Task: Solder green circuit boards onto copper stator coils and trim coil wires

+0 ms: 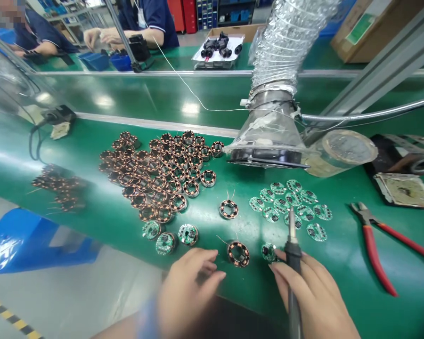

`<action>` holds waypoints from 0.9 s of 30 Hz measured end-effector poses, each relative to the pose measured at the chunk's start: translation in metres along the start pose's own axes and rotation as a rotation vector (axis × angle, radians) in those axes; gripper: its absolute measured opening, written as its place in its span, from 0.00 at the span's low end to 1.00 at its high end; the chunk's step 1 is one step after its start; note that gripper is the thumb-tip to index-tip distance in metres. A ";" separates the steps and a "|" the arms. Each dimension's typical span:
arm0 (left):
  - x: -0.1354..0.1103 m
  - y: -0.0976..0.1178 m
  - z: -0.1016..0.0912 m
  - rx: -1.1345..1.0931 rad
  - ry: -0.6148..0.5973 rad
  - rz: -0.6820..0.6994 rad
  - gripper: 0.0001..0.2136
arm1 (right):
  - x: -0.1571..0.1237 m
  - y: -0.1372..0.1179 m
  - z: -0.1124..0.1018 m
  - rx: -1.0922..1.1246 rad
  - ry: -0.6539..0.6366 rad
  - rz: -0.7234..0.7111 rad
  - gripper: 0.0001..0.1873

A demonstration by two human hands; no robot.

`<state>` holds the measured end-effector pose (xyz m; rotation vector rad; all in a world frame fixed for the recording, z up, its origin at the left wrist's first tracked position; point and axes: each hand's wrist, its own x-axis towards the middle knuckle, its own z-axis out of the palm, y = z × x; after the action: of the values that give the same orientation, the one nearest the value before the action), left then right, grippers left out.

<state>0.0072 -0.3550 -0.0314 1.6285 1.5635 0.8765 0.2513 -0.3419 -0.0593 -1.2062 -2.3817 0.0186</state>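
Note:
My left hand [194, 278] is open, thumb and fingers apart, just left of a copper-wound motor stator [230, 253] with loose wire ends. My right hand [314, 292] grips an upright soldering iron [294, 263], tip pointing away from me. Between its thumb and fingertip it also pinches a small round green circuit board [268, 252]. Another stator [229, 216] lies a little farther off. Beyond my left hand are three stators topped with boards, one of them a board-topped stator [188, 234]. Several loose round boards [281, 205] lie beyond the iron's tip.
Many stators [159, 182] crowd the green bench, with a smaller group [61, 186] at left. A fume duct hood [268, 153] hangs low ahead. Red-handled cutters [372, 254], a clear round container [342, 153] and a soldering stand [403, 186] are right. Co-workers sit beyond.

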 end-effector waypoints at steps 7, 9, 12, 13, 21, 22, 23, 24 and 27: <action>0.012 -0.005 0.011 -0.198 0.038 0.077 0.07 | 0.008 0.020 0.002 0.151 -0.128 -0.005 0.10; 0.013 -0.004 0.012 -0.245 0.048 0.107 0.08 | 0.008 0.018 0.004 0.113 -0.066 0.018 0.08; 0.014 -0.002 0.014 -0.266 0.076 0.101 0.08 | 0.006 0.013 0.006 0.039 0.054 0.086 0.12; 0.014 -0.001 0.014 -0.265 0.086 0.089 0.07 | 0.004 0.012 0.006 0.039 0.070 0.102 0.15; 0.014 0.000 0.022 -0.369 0.090 -0.044 0.05 | -0.014 0.026 0.015 0.336 -0.022 0.137 0.03; 0.014 0.001 0.024 -0.391 0.086 -0.048 0.05 | -0.012 0.025 0.015 0.354 -0.007 0.140 0.03; 0.014 0.002 0.025 -0.408 0.085 -0.047 0.05 | -0.009 0.023 0.013 0.367 0.017 0.145 0.03; 0.014 0.002 0.026 -0.417 0.085 -0.042 0.05 | -0.005 0.019 0.012 0.379 0.047 0.150 0.04; 0.014 0.005 0.027 -0.412 0.102 -0.033 0.05 | 0.011 0.002 0.006 0.400 0.153 0.160 0.09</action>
<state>0.0336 -0.3421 -0.0417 1.2771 1.3598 1.1900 0.2442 -0.3311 -0.0608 -1.1513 -2.0195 0.4178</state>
